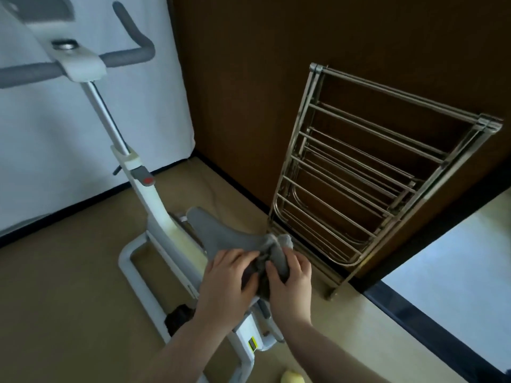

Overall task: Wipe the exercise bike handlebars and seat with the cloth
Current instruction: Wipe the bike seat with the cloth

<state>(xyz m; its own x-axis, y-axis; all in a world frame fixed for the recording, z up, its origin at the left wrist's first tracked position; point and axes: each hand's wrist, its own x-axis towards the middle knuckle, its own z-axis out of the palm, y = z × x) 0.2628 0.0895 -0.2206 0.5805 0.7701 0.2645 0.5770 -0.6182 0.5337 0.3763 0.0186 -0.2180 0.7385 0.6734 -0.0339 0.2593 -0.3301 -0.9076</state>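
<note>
From the head camera, we are looking down at 2 hands meeting over the rear of the grey seat [221, 233]. Our left hand [229, 275] and right hand [290, 277] are both gripping the bunched grey cloth [272, 255], fingers curled around it, and it is lying between them on the seat's wide end. The grey handlebars [124, 55] are standing well apart, up at the far left. A folded metal drying rack [359, 172] is leaning against the brown wall.
</note>
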